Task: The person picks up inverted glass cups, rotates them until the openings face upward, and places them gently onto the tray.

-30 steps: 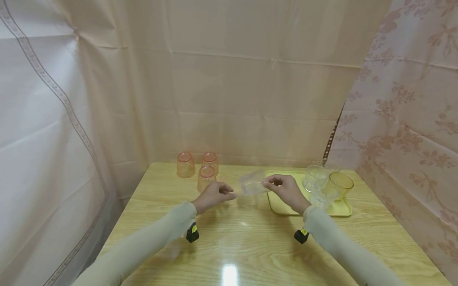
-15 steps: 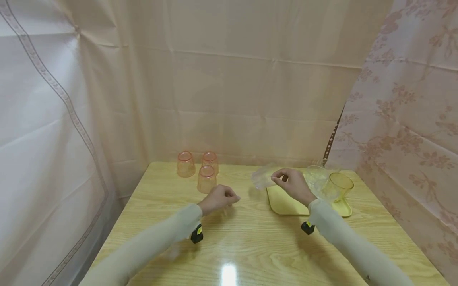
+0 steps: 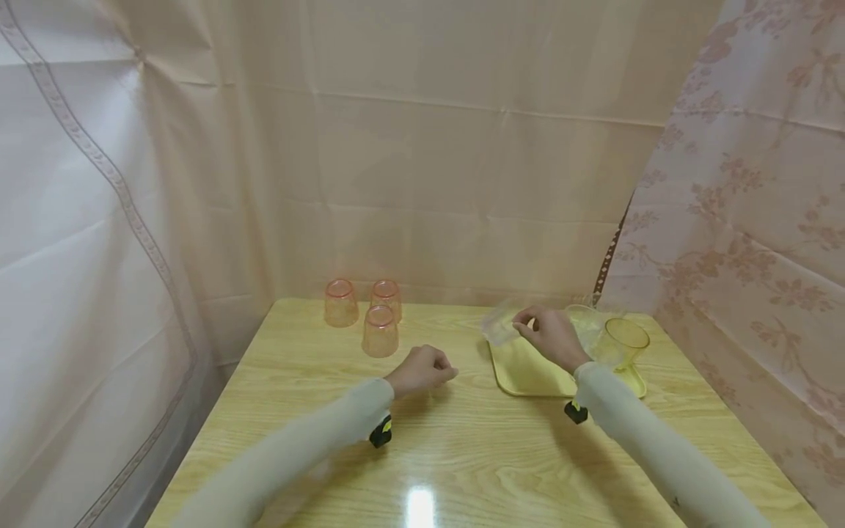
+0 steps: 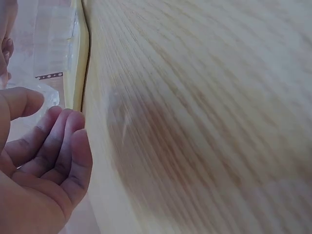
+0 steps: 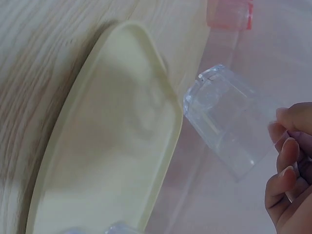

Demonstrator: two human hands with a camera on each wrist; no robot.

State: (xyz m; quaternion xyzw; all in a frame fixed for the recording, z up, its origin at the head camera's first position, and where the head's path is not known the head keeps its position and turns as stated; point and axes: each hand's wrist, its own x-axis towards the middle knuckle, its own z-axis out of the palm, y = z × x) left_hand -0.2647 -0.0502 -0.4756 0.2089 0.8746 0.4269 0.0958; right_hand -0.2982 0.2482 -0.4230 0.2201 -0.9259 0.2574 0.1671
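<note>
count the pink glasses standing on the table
3. Two stand at the table's back left, the back-left glass and the back-right glass; the front glass stands before the latter, nearest the left hand.

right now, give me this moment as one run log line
right hand: pinching clear cup near yellow tray | left hand: holding nothing | pink cups: three, on table

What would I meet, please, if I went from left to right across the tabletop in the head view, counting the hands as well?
Leftmost pink transparent cup, nearest pink transparent cup, left hand, tilted clear transparent cup, right hand, yellow transparent cup.
</note>
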